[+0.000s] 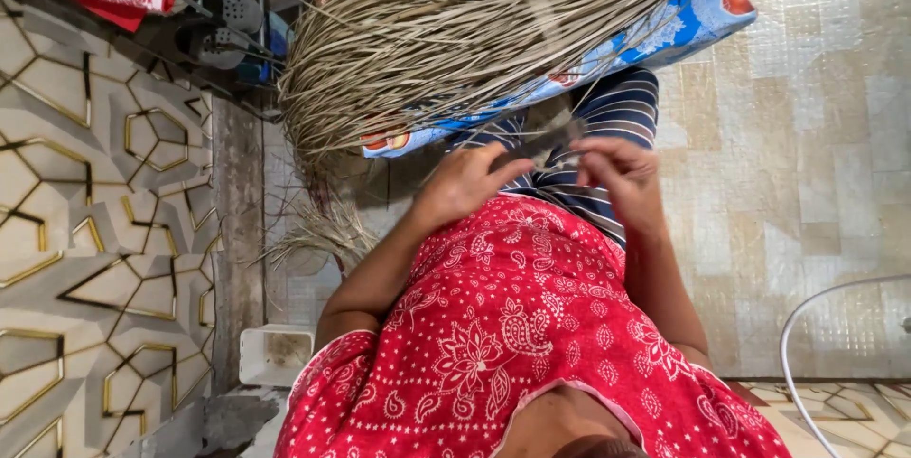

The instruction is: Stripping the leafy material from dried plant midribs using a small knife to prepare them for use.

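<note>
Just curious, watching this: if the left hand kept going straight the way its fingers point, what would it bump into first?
Most likely the right hand. The left hand points across the lap, its fingertips on a thin strip held between both hands, and the right hand's fingers are close beyond. Depth is hard to judge.

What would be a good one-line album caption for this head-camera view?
Seen from above, left hand and right hand work a thin strip beside a bundle of dried reeds on blue cloth.
</note>
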